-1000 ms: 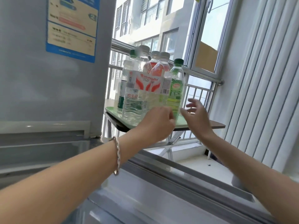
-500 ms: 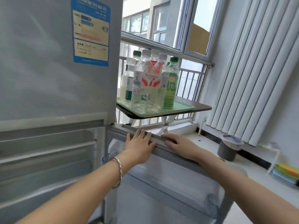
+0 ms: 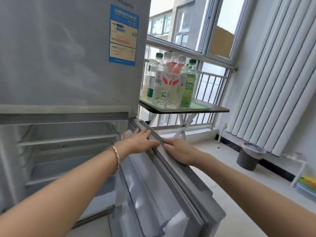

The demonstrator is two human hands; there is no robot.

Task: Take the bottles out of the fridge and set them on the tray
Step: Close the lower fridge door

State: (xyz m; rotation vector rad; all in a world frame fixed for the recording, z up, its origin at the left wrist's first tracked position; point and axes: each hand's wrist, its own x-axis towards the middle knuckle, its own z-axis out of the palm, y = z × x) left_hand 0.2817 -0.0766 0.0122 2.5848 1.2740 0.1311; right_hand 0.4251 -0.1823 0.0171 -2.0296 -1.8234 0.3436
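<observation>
Bare forearms, one bracelet

Both arms are uncovered, with no sleeve in view on either. The left hand (image 3: 140,142) has a thin, twisted silver-toned bracelet (image 3: 116,157) circling the wrist just behind it; the right hand (image 3: 179,153) wears nothing.

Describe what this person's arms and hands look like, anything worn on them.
Both forearms are bare, with no sleeves showing. The left wrist carries a thin silver-coloured twisted bracelet. The left hand and right hand wear no gloves; no rings or watch are visible.
</observation>
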